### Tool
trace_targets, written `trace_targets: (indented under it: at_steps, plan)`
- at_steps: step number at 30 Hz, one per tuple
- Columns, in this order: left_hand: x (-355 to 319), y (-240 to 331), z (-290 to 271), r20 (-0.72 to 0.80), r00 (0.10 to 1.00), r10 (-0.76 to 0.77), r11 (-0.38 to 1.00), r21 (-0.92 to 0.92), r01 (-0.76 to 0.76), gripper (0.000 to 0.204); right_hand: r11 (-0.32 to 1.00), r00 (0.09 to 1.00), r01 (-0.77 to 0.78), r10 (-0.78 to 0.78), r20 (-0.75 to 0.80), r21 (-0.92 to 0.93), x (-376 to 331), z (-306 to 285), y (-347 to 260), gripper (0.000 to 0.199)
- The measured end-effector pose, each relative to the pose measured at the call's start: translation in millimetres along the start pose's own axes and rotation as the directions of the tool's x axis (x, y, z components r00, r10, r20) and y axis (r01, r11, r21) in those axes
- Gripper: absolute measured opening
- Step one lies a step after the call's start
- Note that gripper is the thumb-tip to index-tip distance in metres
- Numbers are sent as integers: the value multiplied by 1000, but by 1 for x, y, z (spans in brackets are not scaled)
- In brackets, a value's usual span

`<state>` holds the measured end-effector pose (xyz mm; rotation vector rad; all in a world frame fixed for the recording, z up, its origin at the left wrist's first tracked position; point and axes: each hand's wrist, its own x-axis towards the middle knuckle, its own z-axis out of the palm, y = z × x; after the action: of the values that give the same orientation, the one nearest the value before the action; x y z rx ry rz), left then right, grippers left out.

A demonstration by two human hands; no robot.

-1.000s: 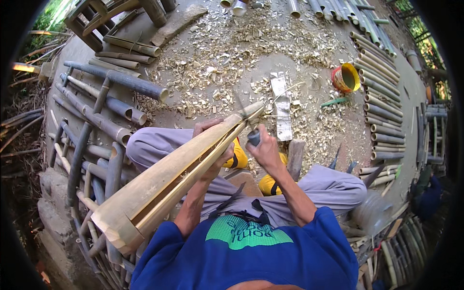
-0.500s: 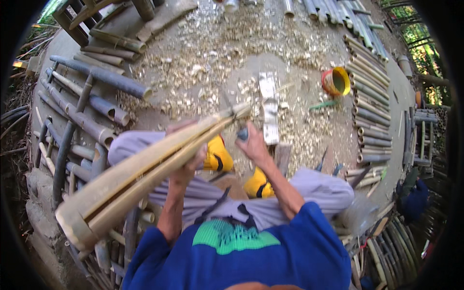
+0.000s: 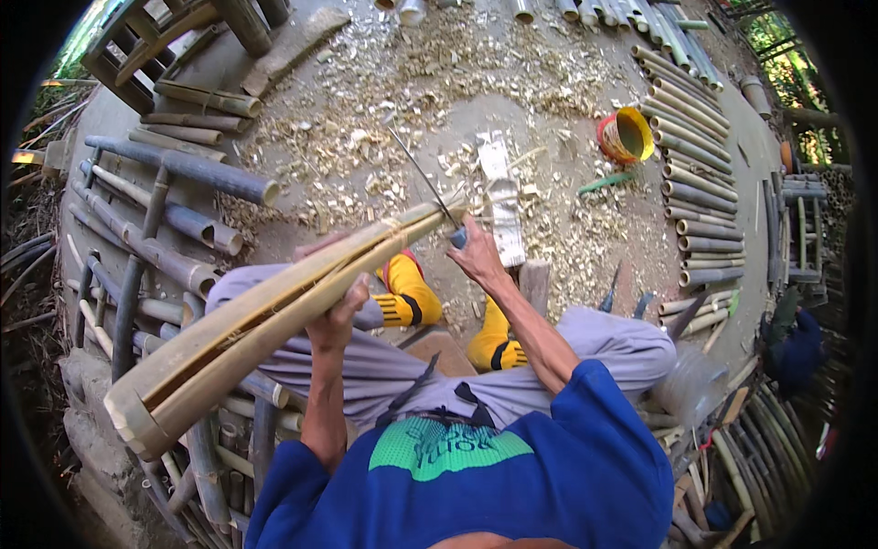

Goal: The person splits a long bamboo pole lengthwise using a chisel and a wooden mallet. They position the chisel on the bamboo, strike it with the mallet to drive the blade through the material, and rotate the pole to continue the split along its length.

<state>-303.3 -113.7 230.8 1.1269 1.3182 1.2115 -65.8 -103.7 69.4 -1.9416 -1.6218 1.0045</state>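
A long bamboo piece (image 3: 265, 316), split lengthwise with a dark gap, slants across my lap, its thick end at lower left. My left hand (image 3: 337, 320) wraps around its middle, thumb on the near side and fingers partly hidden beyond it. My right hand (image 3: 477, 256) is closed on the grey-blue handle of a knife (image 3: 419, 172) beside the narrow far end. The long thin blade crosses that frayed end and points up and left. I cannot tell how deeply the blade touches the bamboo.
Wood shavings (image 3: 366, 174) cover the ground ahead. A red and yellow bucket (image 3: 626, 134) stands right of a pale strip (image 3: 501, 197). Cut bamboo tubes (image 3: 695, 174) lie in a row at right; a bamboo frame (image 3: 151, 220) stands left. My feet wear yellow socks (image 3: 412, 288).
The knife blade now shows long and clear across the bamboo's far end, where it was short and blurred. My right hand has shifted slightly; the left keeps its hold.
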Motion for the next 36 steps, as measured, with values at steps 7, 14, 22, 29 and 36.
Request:
trace_targets:
  at_steps: [7,14,22,29,36]
  plan:
    - [-1,0,2,-5,1000,-23,999,-36,23,51,993,993,-118,117,-31,-15,24,8,49,44]
    - [1,0,-2,22,1000,8,999,41,-9,53,977,978,-205,203,-44,-60,33,22,88,42]
    - [-7,2,-2,36,999,27,993,118,-31,53,979,988,131,-142,62,159,-45,-22,-66,33]
    - [-8,0,1,58,997,42,993,106,-48,52,980,987,-149,139,86,129,-14,-10,11,36]
    - [-9,2,-2,42,999,32,995,97,-36,55,973,973,-232,232,24,19,6,10,76,42]
